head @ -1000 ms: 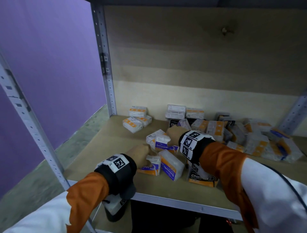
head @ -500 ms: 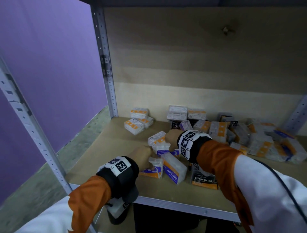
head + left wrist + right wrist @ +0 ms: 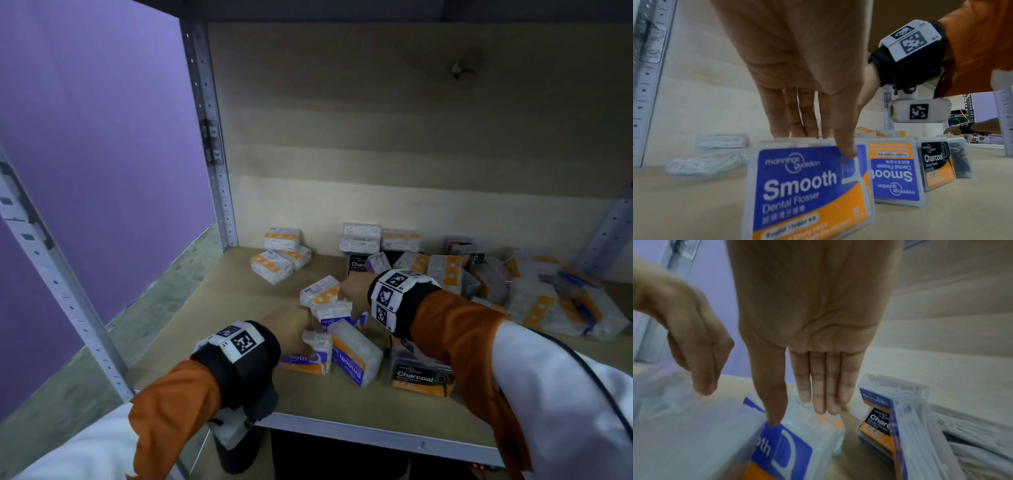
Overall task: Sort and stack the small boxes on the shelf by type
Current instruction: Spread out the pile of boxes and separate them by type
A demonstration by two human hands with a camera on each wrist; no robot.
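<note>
Small floss boxes lie scattered on the wooden shelf [image 3: 212, 308]. My left hand [image 3: 291, 327] pinches the top edge of an upright blue-and-orange Smooth box [image 3: 807, 186], thumb on the label and fingers behind it. My right hand [image 3: 352, 291] is just beyond, over a second Smooth box [image 3: 787, 447]. Its thumb sits on the blue label and its straight fingers reach over the far side. A third Smooth box [image 3: 356, 358] lies between my arms. A black Charcoal box [image 3: 419, 377] stands below my right wrist.
White-and-orange boxes [image 3: 274, 265] sit at the back left near the metal upright [image 3: 219, 164]. A loose heap of mixed boxes [image 3: 534, 294] fills the right side. Bare shelf lies left of my hands. Another person's hand [image 3: 953, 129] shows far off.
Both hands stay on the same two Smooth boxes. Only small shifts of the hands and the view show.
</note>
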